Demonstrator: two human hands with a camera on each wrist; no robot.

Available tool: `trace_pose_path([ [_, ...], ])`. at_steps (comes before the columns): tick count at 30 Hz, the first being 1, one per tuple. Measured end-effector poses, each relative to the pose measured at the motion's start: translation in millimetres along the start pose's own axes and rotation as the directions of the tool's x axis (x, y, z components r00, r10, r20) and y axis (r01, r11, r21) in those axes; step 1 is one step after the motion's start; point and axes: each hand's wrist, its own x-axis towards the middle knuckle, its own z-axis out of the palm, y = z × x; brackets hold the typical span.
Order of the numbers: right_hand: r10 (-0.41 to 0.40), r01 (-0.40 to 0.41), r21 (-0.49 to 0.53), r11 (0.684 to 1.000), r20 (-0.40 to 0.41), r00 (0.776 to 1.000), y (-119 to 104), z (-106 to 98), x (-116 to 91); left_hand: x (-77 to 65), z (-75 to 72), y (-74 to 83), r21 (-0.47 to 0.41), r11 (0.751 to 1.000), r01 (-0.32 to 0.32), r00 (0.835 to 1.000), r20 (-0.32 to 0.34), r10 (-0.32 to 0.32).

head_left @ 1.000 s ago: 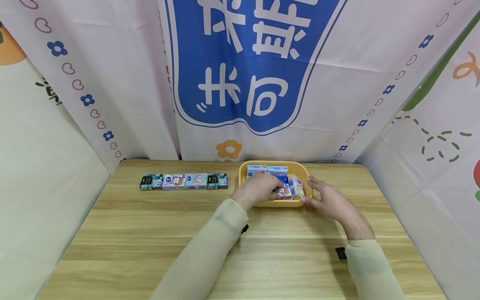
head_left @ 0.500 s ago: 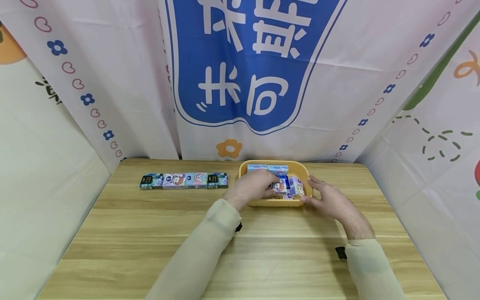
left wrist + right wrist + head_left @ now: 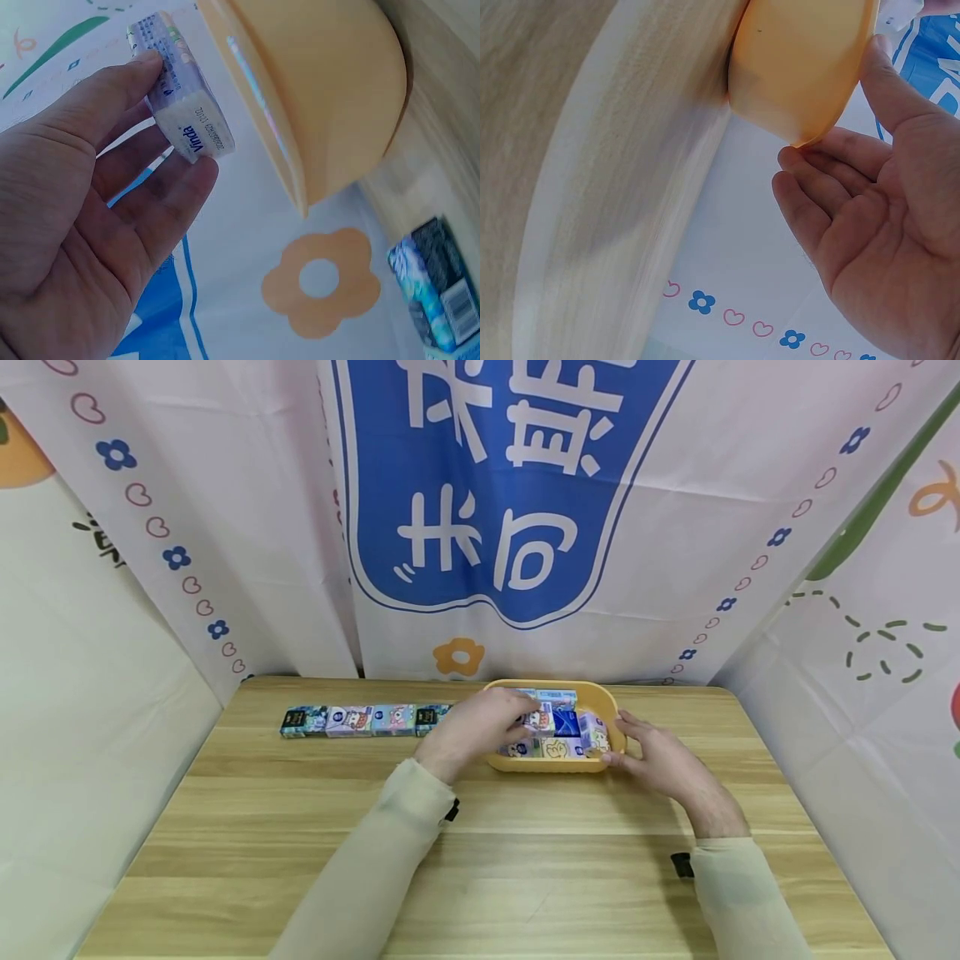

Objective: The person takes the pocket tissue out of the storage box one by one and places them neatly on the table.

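My left hand (image 3: 480, 727) pinches a small purple pack of tissues (image 3: 184, 94) between thumb and fingers. Its end carries the word Vinda in the left wrist view. In the head view, this pack overlaps the left part of a yellow plastic basin (image 3: 555, 767). Inside the basin lie several more packs, among them a dark blue one (image 3: 566, 723) and a purple one (image 3: 594, 733) leaning at the right end. My right hand (image 3: 667, 764) holds the basin's right end, thumb at the rim and fingers against the outer wall, as the right wrist view shows.
Left of the basin, several tissue packs stand in a straight row; a dark one (image 3: 303, 722) is leftmost and another dark one (image 3: 429, 718) is partly behind my left hand. The wooden table (image 3: 540, 877) backs onto a printed white curtain (image 3: 675, 527).
My left hand has lifted the purple tissue pack from among the others and carried it leftward. Packs it covered in the basin now show. My right hand has stayed in place.
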Motion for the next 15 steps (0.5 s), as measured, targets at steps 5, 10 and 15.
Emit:
trace_pose_path([
  [5, 0.008, -0.008, 0.003, 1.0, 0.002, 1.0, 0, -1, -1, -11.5, -7.6, -6.0, 0.008, 1.0, 0.014, 0.999, -0.032, -0.013],
  [10, 0.009, -0.009, 0.006, 1.0, 0.001, 1.0, 0, 0, -1, -22.6, -13.8, -14.5, 0.031, 1.0, 0.001, 0.998, -0.058, 0.001],
  [15, 0.01, -0.01, 0.006, 1.0, -0.002, 1.0, 0, 0, -1, -35.0, -17.6, -25.0, 0.054, 0.999, 0.004, 0.997, -0.072, 0.0],
])
